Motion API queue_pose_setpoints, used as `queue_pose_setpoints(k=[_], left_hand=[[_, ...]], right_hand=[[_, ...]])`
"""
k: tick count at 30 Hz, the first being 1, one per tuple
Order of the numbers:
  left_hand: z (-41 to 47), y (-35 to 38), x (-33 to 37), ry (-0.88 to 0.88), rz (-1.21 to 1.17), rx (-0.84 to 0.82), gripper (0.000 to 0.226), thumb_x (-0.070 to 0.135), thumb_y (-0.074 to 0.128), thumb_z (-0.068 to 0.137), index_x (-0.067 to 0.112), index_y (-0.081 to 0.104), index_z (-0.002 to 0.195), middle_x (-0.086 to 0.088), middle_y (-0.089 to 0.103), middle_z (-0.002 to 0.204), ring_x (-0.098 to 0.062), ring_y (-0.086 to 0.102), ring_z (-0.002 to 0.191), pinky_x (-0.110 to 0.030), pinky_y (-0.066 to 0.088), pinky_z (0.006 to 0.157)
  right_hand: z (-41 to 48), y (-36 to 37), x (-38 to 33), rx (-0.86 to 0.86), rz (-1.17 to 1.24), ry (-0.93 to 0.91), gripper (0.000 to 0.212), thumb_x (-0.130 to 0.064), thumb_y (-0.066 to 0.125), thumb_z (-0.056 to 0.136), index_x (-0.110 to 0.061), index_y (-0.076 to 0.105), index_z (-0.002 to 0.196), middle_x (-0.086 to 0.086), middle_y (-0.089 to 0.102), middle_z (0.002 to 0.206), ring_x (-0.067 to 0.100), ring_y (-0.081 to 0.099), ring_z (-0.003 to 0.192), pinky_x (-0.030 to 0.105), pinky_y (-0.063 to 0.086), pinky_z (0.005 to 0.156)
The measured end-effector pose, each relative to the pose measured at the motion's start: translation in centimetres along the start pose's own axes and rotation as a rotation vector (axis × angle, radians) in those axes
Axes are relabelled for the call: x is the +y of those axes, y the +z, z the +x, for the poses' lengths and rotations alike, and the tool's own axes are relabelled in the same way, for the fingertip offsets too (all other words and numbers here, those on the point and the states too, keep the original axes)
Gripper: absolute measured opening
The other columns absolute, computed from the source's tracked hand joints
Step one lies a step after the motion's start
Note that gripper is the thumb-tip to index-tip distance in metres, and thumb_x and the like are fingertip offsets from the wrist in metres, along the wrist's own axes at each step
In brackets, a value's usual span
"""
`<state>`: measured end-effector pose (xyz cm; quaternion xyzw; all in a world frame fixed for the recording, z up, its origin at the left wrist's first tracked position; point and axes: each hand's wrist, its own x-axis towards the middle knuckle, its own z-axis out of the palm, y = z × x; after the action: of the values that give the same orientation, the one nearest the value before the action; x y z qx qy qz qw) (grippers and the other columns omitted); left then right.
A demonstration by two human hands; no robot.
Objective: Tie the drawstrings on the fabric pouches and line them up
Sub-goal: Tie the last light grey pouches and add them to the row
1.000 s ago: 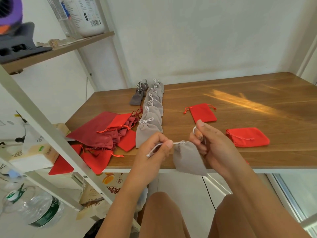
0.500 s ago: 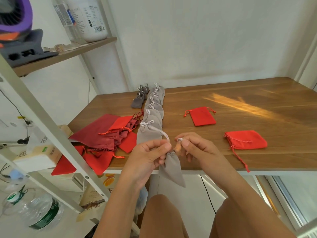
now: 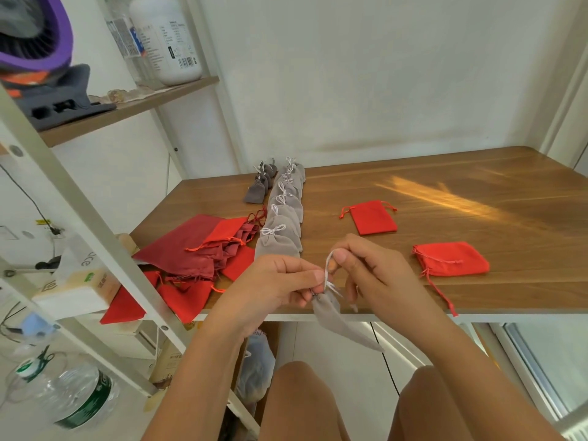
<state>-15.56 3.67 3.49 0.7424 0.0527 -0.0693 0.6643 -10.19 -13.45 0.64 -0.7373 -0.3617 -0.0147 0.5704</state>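
Observation:
A light grey pouch (image 3: 339, 323) hangs gathered at its neck, just in front of the table's near edge. My left hand (image 3: 276, 281) pinches the neck and one end of its white drawstring (image 3: 327, 265). My right hand (image 3: 372, 268) pinches a loop of the same string, raised above the neck. A row of several tied grey pouches (image 3: 283, 218) runs away from me on the wooden table (image 3: 477, 205). Two flat red pouches (image 3: 372, 218) (image 3: 451, 259) lie to the right of the row.
A heap of red and dark red pouches (image 3: 197, 249) covers the table's left front corner. A few darker grey pouches (image 3: 259, 186) sit at the far end of the row. A white shelf frame (image 3: 79, 198) stands at the left, with bottles and a fan.
The grey pouch went from spread flat between my hands to gathered and hanging. My hands came together and my right hand lifted a loop of string above the neck.

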Motion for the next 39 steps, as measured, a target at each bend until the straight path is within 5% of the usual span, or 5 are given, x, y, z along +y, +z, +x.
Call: queue_pose_setpoints(k=[8,16,20,23,39], left_hand=[[-0.2,0.9,0.3,0.018,0.238,-0.001,0.008,0.019,0.075,0.079,0.012,0.074,0.077,0.0,0.065,0.063,-0.004,0.054,0.056,-0.015,0.046,0.059],[0.4,1.1,-0.4,0.115,0.159,0.152,0.014,0.015,0.068,0.086,0.005,0.073,0.078,0.006,0.063,0.057,0.0,0.051,0.049,-0.012,0.042,0.051],[0.9,1.1,-0.7,0.138,0.131,0.169,0.013,0.015,0.068,0.086,0.008,0.073,0.077,0.007,0.063,0.057,-0.001,0.051,0.051,-0.012,0.04,0.049],[1.0,1.1,-0.9,0.175,0.153,0.169,0.012,0.014,0.067,0.086,0.01,0.073,0.077,0.008,0.06,0.053,0.0,0.048,0.047,-0.011,0.038,0.049],[1.6,1.4,-2.6,0.426,0.422,0.267,0.02,0.007,0.071,0.082,0.022,0.071,0.069,0.003,0.068,0.072,-0.002,0.059,0.063,-0.015,0.046,0.062]], right_hand=[[0.4,-0.2,-0.4,0.079,-0.276,-0.015,0.024,-0.034,0.055,0.094,-0.02,0.052,0.075,-0.001,0.056,0.061,0.014,0.048,0.056,0.029,0.039,0.054],[0.1,-0.4,0.4,0.429,-0.434,-0.057,0.047,-0.009,0.086,0.063,-0.02,0.051,0.091,-0.006,0.048,0.095,0.008,0.041,0.087,0.015,0.031,0.076],[-0.4,-0.2,-0.2,0.34,-0.219,0.027,0.038,-0.01,0.082,0.07,-0.021,0.047,0.078,-0.015,0.047,0.07,0.003,0.044,0.064,0.013,0.035,0.06],[-0.4,0.6,-0.4,0.118,-0.095,0.17,0.033,-0.018,0.081,0.074,-0.027,0.051,0.084,-0.017,0.063,0.084,0.014,0.052,0.052,0.02,0.042,0.054],[0.9,2.0,0.7,0.067,-0.181,0.307,0.026,-0.011,0.079,0.072,-0.024,0.057,0.079,-0.004,0.064,0.073,0.005,0.053,0.058,0.022,0.046,0.059]])
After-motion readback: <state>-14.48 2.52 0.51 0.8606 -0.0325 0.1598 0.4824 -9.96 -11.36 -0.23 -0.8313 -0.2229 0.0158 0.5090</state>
